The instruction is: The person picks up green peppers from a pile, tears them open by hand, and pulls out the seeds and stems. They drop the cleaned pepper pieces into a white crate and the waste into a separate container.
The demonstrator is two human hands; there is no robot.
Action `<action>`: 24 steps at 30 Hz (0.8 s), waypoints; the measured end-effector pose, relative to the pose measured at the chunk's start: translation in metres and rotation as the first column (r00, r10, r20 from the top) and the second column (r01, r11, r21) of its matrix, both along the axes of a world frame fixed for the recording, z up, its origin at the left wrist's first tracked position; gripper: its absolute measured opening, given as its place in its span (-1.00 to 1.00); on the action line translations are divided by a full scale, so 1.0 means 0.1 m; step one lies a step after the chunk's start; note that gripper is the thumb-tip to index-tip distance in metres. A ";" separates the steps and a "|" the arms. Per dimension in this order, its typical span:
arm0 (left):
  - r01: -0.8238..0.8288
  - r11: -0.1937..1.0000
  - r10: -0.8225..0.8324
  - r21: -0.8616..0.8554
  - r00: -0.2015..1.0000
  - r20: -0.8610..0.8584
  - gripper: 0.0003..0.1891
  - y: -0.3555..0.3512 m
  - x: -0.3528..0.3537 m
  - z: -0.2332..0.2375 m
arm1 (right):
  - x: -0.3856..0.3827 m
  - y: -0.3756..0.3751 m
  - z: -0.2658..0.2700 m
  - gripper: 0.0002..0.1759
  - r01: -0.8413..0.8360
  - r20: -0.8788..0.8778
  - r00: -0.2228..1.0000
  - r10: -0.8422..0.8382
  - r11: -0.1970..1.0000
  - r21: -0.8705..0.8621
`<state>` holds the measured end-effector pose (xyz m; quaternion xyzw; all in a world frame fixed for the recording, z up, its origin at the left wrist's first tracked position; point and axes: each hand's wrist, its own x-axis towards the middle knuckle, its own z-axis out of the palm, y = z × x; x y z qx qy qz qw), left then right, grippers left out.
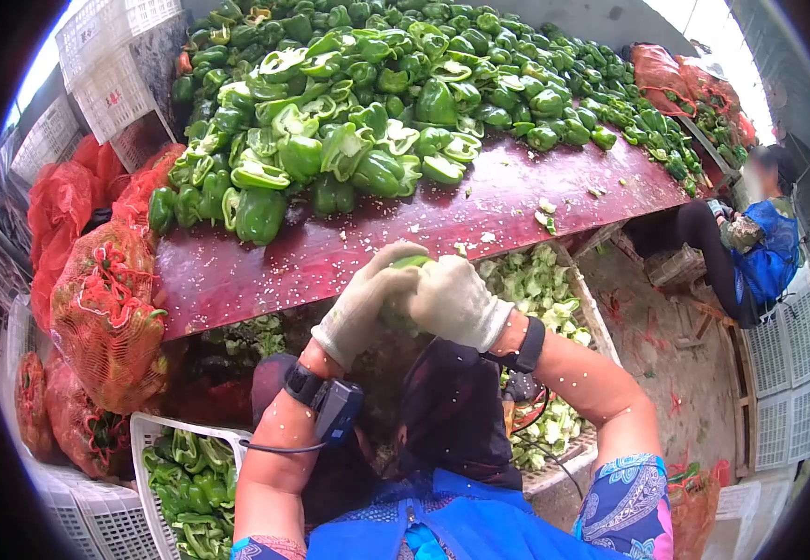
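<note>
Both my hands wear pale work gloves and meet over my lap, just off the table's near edge. Between them is a green bell pepper [411, 262], mostly covered by the gloves. My left hand [368, 301] is closed around its left side. From the right, my right hand [459, 301] is closed against the same pepper, its fingertips hidden. Beyond the hands, a heap of green bell peppers [300, 159], some whole and some cut open, covers the back of the dark red table [517, 201]. White seeds are scattered on the tabletop.
A crate [599, 327] of pale green pepper scraps stands under the table to my right. A white crate [148, 429] of green pepper pieces is at lower left. Red mesh sacks [111, 317] crowd the left side. Another person [764, 243] sits at far right.
</note>
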<state>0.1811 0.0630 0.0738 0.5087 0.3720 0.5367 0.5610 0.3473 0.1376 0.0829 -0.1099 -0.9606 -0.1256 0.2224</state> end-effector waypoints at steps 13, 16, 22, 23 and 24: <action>-0.294 0.784 0.439 0.546 0.885 -0.153 -0.44 0.01 0.03 0.10 | 0.68 0.26 -0.06 -0.42 0.780 0.081 0.620 -0.780 0.602 -0.170; 0.054 0.559 0.688 0.828 0.527 -0.499 -0.53 -0.13 0.41 0.27 | 0.33 -0.13 -0.44 -0.32 -0.175 -0.442 0.860 -0.255 0.666 -0.725; 0.012 0.433 0.896 0.901 -0.117 -0.429 -0.59 -1.01 -0.27 0.61 | 0.72 0.61 -0.22 -0.46 0.743 0.320 0.669 -0.671 0.612 -0.270; -0.127 0.448 0.877 0.885 -0.129 -0.462 -0.60 -1.22 -0.47 0.60 | 0.75 0.78 -0.32 -0.48 0.734 0.297 0.679 -0.671 0.611 -0.297; -0.181 0.461 0.848 0.869 -0.197 -0.491 -0.55 -1.48 -0.76 0.48 | 0.74 0.96 -0.41 -0.49 0.724 0.270 0.688 -0.674 0.608 -0.326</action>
